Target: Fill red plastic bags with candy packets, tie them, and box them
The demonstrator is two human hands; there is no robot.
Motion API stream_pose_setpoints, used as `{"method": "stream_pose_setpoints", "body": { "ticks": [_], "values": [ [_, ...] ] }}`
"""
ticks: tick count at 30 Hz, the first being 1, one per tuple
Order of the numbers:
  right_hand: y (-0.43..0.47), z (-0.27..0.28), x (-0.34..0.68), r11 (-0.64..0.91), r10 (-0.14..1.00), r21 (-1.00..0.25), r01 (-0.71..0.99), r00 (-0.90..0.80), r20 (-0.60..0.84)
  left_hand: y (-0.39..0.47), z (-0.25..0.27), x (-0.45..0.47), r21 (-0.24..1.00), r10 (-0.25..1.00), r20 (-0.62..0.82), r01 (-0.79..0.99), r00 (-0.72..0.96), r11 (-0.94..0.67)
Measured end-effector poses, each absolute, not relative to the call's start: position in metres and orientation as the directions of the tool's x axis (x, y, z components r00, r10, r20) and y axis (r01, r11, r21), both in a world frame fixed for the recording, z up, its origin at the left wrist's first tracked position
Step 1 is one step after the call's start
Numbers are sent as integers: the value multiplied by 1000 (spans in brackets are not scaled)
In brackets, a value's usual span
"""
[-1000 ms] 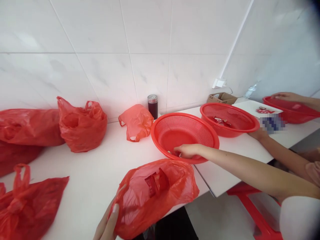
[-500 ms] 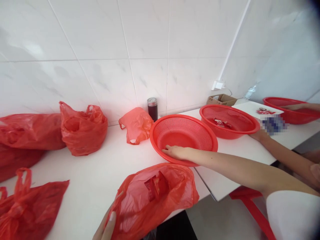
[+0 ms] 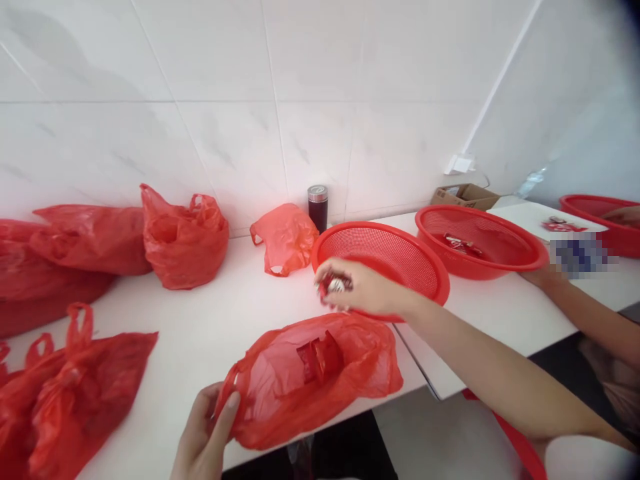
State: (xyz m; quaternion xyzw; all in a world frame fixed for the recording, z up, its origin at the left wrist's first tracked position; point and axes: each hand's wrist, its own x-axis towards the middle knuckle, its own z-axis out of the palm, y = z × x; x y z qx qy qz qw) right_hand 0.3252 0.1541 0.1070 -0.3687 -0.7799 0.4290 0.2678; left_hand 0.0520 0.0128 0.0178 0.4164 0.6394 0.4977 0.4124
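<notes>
**Right hand curled around packets**

We see the forearm slanting in, fingers bent around the catch above the near rim of the red basket. The left hand, thumb uppermost, pinches the open red bag at the white table's edge.

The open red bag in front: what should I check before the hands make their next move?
1. Grip: the left hand pinches the bag at its edge: ok.
2. Opening: the mouth is spread, with red packets visible inside: ok.
3. Load: the right hand is closed on wrapped packets: ok.
4. Right hand over the bag's mouth: not ok; it appears at the rim of the near basket.
5. Exact packet count in the fist: cannot tell; fingers and blur hide it.
</notes>
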Motion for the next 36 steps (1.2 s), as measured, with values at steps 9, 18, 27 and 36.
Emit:
{"method": "stream_pose_setpoints", "body": {
  "ticks": [9, 18, 27, 36],
  "values": [
    [107, 75, 284, 559, 681, -608, 564, -731, -53, 15, 34, 47, 999, 893, -49, -10, -447, 50],
    [107, 145, 351, 600, 615, -375, 707, -707, -349, 32, 81, 25, 914, 797, -69, -359, -601, -191],
    [104, 180, 359, 585, 765, -200, 786, -617, -186, 49, 103, 37, 918, 783, 370, 66, -500, -392],
    [89, 171, 377, 495, 777, -217, 841, -541, -324, 74, 86, 23, 913, 981, 68, 408, -182, 13]
  ]
}}
